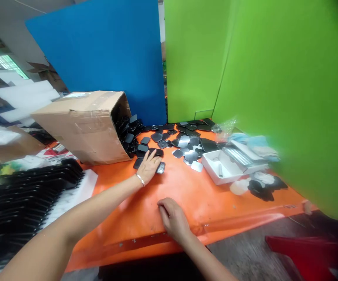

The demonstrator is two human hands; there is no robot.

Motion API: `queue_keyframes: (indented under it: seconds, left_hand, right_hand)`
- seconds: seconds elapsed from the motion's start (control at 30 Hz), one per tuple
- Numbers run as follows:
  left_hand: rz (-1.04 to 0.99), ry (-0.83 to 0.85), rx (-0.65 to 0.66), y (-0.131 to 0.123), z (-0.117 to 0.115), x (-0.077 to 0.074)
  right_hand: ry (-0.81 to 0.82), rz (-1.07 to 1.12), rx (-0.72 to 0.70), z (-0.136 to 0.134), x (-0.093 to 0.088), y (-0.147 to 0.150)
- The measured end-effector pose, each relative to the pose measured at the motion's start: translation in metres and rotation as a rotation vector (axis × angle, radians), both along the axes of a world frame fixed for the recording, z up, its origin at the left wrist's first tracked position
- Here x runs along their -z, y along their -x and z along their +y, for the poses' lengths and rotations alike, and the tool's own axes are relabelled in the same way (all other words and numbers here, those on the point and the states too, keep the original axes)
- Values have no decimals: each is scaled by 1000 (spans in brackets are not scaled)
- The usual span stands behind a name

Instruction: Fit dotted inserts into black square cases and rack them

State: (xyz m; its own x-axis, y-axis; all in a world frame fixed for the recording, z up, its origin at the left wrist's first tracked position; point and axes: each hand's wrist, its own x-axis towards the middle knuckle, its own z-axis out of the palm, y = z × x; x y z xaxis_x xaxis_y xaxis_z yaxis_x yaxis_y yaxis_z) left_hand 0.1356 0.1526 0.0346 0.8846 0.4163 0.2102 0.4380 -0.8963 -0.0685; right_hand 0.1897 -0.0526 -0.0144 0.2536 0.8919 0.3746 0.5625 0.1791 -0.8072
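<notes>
My left hand (149, 168), with a silver bracelet at the wrist, reaches over the orange table (183, 187). Its fingers are stretched out and slightly apart, lying over small black plates. One dark plate with a pale reflection (161, 168) shows just right of the palm, and another black plate (138, 163) lies to its left. Nearer the table's front edge, my right hand (173, 219) rests with its fingers curled together and the thumb tucked close. I see nothing in it. Many loose black plates (157, 137) with rounded corners lie beyond my left hand.
A cardboard box (89, 130) on its side spills black plates. At left stands a row of black panels (31, 199) in a white holder. A white open box (221, 171) sits at right, near dark and pale pieces (261, 189). Blue (107, 54) and green (198, 58) boards stand behind.
</notes>
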Motion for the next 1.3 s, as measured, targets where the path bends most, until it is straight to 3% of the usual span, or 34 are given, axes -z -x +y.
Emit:
queue_keyframes:
  seconds: [0.23,0.3,0.37,0.43,0.57,0.7,0.83,1.0,1.3]
  left_hand:
    - [30,403,-128,75,-69,19]
    - [42,503,-142,96,-81,25]
    - [35,549,-161,113,-92,32]
    - [3,523,-206,124,-103,40]
    - [-121,362,-353,131,-126,56]
    - [-261,258,-459,129,-138,62]
    - [-333,243,-494,128,-139,59]
    - [-402,198,-464,128,-138,59]
    - [-494,178,-423,125,-143,50]
  right_hand:
    - [61,320,51,10,-3,-9]
    - [79,306,77,27,-10,-21]
    - [78,127,136,55,-19,-38]
    - [181,-150,161,92,-26,-56]
    - [261,-303,179,165,-32,-87]
    - [363,-393,194,202,-30,-97]
    - [426,-435,230,203,-33,-90]
    - [451,-424,195,179,-42,-84]
    - [312,-418,-295,113,-44,-80]
